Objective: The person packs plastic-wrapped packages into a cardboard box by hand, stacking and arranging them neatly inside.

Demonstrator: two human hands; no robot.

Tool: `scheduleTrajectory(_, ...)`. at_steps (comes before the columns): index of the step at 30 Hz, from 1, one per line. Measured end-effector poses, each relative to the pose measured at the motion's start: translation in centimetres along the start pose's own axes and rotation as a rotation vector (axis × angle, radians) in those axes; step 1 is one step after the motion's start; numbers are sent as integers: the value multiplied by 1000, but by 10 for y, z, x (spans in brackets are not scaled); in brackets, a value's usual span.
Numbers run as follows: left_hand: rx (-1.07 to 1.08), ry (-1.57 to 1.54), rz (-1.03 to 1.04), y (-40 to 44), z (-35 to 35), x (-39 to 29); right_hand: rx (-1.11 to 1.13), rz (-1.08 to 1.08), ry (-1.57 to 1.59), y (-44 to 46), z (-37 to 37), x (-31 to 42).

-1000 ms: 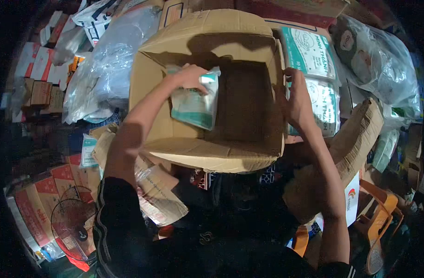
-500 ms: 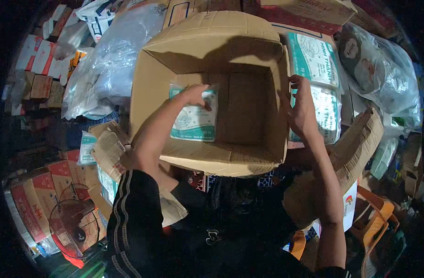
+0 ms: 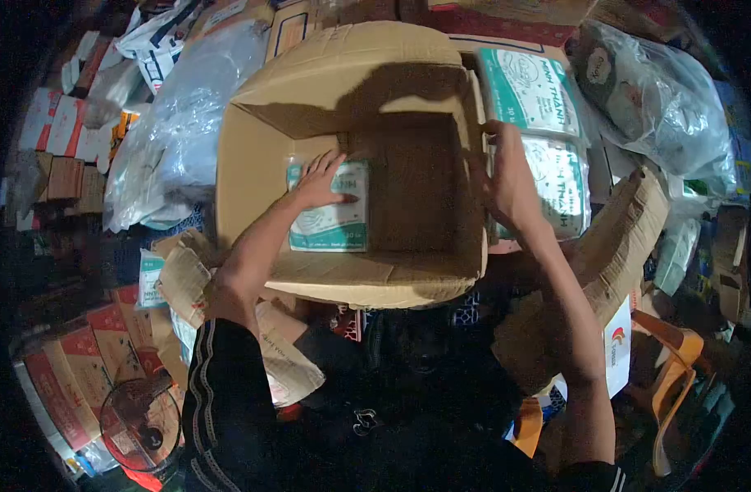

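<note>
An open cardboard box (image 3: 429,275) sits in front of me, its opening facing me. Inside, against its left side, lies a flat white-and-green plastic packet (image 3: 330,234) with printed lettering. My left hand (image 3: 318,184) rests on the packet's upper part, fingers spread and pointing up. At the box's right rim is my right hand (image 3: 511,184), curled round the cardboard edge with the thumb on the box side; its fingertips are partly hidden. Just beyond that hand, two matching packets (image 3: 531,88) lie one above the other, outside the box.
A large clear plastic bag (image 3: 203,115) bulges at the left, and another plastic bag (image 3: 654,107) lies at the upper right. Torn cardboard (image 3: 621,246) sticks up by my right arm. Lower down are an orange chair (image 3: 671,373), a fan (image 3: 142,426) and red-brown cartons (image 3: 80,369).
The box and surroundings have shifted slightly left in view. My left hand's fingers have spread out more over the packet. My right hand stays at the right rim.
</note>
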State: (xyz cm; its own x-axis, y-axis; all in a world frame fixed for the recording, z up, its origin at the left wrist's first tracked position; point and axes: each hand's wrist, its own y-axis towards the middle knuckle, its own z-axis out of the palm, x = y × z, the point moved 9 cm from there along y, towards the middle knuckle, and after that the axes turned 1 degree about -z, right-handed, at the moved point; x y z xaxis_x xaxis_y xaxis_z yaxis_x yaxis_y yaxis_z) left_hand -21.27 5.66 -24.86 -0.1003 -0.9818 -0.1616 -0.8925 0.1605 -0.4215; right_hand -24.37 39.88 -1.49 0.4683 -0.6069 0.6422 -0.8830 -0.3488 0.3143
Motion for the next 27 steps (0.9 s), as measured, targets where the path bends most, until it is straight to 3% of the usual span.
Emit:
scheduleTrajectory(4,49,-39,-195,-7,-17,-6,22,-13,37,0,2,-3)
scheduleTrajectory(7,232,3,-243,-5,-4,2,-38,4,98,-1,-3,-1)
scheduleTrajectory(9,259,-28,-155,18,24,23,53,73,105,-2,0,-5)
scheduleTrajectory(13,235,147,-153,24,24,21,20,100,101,-5,3,-15)
scheduleTrajectory(16,147,239,-216,0,-11,-29,11,64,119,-9,0,-11)
scheduleTrajectory(19,357,32,-28,-8,-44,-90,-23,45,161,-9,-3,-13)
scheduleTrajectory(21,109,-237,7,-15,-90,-127,-43,86,210,-8,-2,-21)
scheduleTrajectory(24,-290,-663,140,-41,-180,-203,19,332,479,-7,19,-59)
scheduleTrajectory(27,-367,-1163,304,-32,-207,-255,-160,578,782,-13,23,-94)
